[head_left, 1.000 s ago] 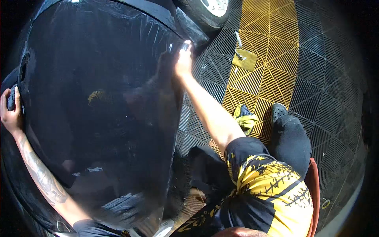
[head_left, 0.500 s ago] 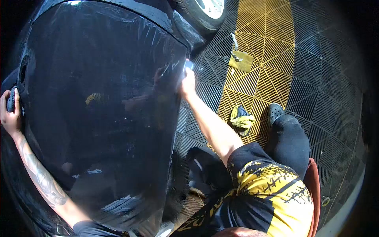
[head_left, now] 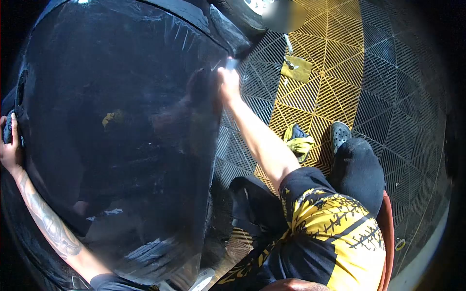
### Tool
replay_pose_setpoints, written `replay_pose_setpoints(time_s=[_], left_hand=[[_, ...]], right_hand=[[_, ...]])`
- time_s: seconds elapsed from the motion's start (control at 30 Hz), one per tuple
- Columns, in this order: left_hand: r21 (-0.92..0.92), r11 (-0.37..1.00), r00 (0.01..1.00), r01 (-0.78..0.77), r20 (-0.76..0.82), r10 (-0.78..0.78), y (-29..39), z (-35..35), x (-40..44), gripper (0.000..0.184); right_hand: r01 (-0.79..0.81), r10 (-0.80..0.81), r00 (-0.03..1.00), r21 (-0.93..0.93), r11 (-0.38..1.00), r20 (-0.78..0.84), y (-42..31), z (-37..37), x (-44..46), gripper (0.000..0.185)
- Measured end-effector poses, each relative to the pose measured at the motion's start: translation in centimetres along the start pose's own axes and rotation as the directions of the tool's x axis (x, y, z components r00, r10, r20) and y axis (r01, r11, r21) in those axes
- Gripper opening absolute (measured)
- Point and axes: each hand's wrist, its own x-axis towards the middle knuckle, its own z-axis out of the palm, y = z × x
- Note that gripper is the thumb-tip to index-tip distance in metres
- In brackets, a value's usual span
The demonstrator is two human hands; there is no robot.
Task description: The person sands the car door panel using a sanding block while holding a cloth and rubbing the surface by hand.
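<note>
A large dark car door (head_left: 145, 126) with whitish smears on its surface fills the left half of the view. My right hand (head_left: 229, 87) is at its lower edge close to the wheel arch, closed on a small pale blue block (head_left: 232, 63), which looks blurred. At the far left, my left hand (head_left: 10, 150) is wrapped round a dark rounded object (head_left: 8, 130) beside the door's opposite edge. An oblong dark recess (head_left: 21, 92) is near that hand. I cannot tell whether the dark object is part of the car.
A car wheel (head_left: 242, 17) stands at the top. On the black and yellow tiled floor (head_left: 335, 63) lie a yellowish square cloth (head_left: 297, 69) and a crumpled yellow and dark cloth (head_left: 298, 143). My shoe (head_left: 340, 136) rests beside the crumpled cloth. A blurred patch covers part of the top.
My right hand, with the pale blue block, has slid up along the door edge toward the wheel arch. My left hand keeps its grip. The view has shifted slightly.
</note>
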Motion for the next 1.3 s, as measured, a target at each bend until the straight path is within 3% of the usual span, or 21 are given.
replay_pose_setpoints(time_s=[0.07, 0.1, 0.13, 0.17, 0.27, 0.3, 0.4, 0.47, 0.53, 0.63, 0.77, 0.83, 0.87, 0.9, 0.93, 0.97, 1.1, 1.13, 1.23, 1.27, 1.3], left_hand=[[-0.001, 1.000, 1.000, 0.006, 0.013, -0.006, -0.1, -0.1, -0.1, 0.038], [0.005, 1.000, 1.000, 0.008, 0.019, -0.008, -0.1, -0.2, -0.2, 0.037], [0.012, 1.000, 1.000, 0.014, 0.016, -0.014, -0.1, -0.2, -0.1, 0.037], [0.034, 0.999, 1.000, 0.001, 0.023, -0.001, -0.1, -0.2, -0.1, 0.037], [0.031, 1.000, 1.000, 0.002, 0.023, -0.003, 0.0, -0.2, 0.0, 0.036], [0.037, 0.999, 1.000, -0.005, 0.024, 0.005, -0.2, -0.2, -0.1, 0.036], [0.040, 0.999, 1.000, 0.005, 0.030, -0.006, 0.0, -0.2, 0.0, 0.036], [0.033, 0.999, 1.000, -0.001, 0.011, 0.000, 0.2, -0.3, 0.2, 0.035], [0.025, 0.999, 0.999, -0.037, -0.011, 0.037, 0.3, -0.3, 0.4, 0.035], [0.028, 1.000, 1.000, 0.010, 0.011, -0.010, 0.1, -0.2, 0.0, 0.036], [0.029, 1.000, 1.000, -0.005, -0.008, 0.005, -2.3, 0.0, -0.9, 0.035], [0.044, 0.998, 0.948, 0.047, 0.314, -0.058, -10.6, 1.0, -6.0, 0.027], [0.008, 0.997, 0.939, 0.075, 0.336, -0.073, -10.7, 1.2, -6.2, 0.027], [-0.026, 0.994, 0.930, 0.104, 0.358, -0.088, -10.6, 1.3, -6.4, 0.027], [-0.024, 0.994, 0.929, 0.105, 0.360, -0.089, -9.8, 1.1, -6.1, 0.027], [-0.012, 0.991, 0.931, 0.136, 0.345, -0.123, -9.3, 1.1, -6.0, 0.028], [0.039, 0.983, 0.907, 0.179, 0.379, -0.181, -8.8, 1.0, -5.4, 0.031], [0.038, 0.983, 0.910, 0.178, 0.373, -0.179, -8.9, 0.9, -5.6, 0.031], [-0.106, 0.979, 0.928, 0.175, 0.351, -0.128, -8.9, 1.5, -5.8, 0.027], [-0.087, 0.984, 0.947, 0.158, 0.295, -0.127, -7.8, 1.1, -5.2, 0.026], [-0.065, 0.987, 0.963, 0.144, 0.238, -0.125, -6.7, 0.7, -4.5, 0.026]], right_hand=[[0.369, -0.401, 0.904, -0.205, 0.907, -0.149, 2.5, -0.3, 0.1, 0.027], [0.066, -0.066, 0.997, -0.007, 0.998, -0.045, 3.2, -1.5, -0.9, 0.028], [-0.246, 0.239, 0.969, 0.403, 0.882, 0.069, 4.3, -1.6, -2.6, 0.032], [-0.171, 0.143, 0.985, 0.582, 0.795, 0.093, 3.9, -1.4, -4.6, 0.032], [-0.258, 0.232, 0.963, 0.719, 0.645, 0.137, 3.7, -1.4, -4.3, 0.030], [-0.229, 0.244, 0.968, 0.612, 0.757, 0.059, 3.5, -1.5, -2.8, 0.030], [-0.318, 0.238, 0.947, 0.720, 0.617, 0.214, 6.1, -2.3, 2.6, 0.030], [-0.286, 0.076, 0.952, 0.773, 0.566, 0.297, 6.8, -3.0, -0.1, 0.038], [-0.235, 0.138, 0.971, 0.866, 0.440, 0.194, 0.3, -1.4, -4.6, 0.048], [-0.258, 0.170, 0.965, 0.839, 0.480, 0.200, 1.2, -1.6, -2.5, 0.050], [-0.281, 0.203, 0.959, 0.772, 0.571, 0.199, 2.2, -1.3, 1.8, 0.023], [-0.268, 0.107, 0.951, 0.603, 0.751, 0.289, 0.0, -1.5, -2.0, 0.041], [-0.266, 0.097, 0.950, 0.601, 0.754, 0.298, -0.1, -0.8, -3.4, 0.041], [0.068, -0.092, 0.973, 0.116, 0.991, 0.214, 0.3, 0.7, -5.0, 0.052], [0.369, -0.292, 0.926, -0.418, 0.830, 0.238, 0.6, 1.8, -6.0, 0.070], [0.311, -0.248, 0.949, -0.461, 0.831, 0.192, -0.2, 2.8, -4.7, 0.069], [0.327, -0.315, 0.942, -0.530, 0.782, 0.117, -2.9, 3.8, 2.2, 0.063], [0.246, -0.240, 0.968, -0.456, 0.855, 0.071, -3.6, 4.1, 0.8, 0.063], [0.305, -0.263, 0.950, -0.303, 0.903, 0.170, -4.3, 5.3, -6.4, 0.070], [0.285, -0.223, 0.954, -0.375, 0.882, 0.201, -4.8, 5.0, -6.8, 0.072], [0.307, -0.264, 0.949, -0.331, 0.892, 0.169, -4.7, 5.2, -5.8, 0.070]])
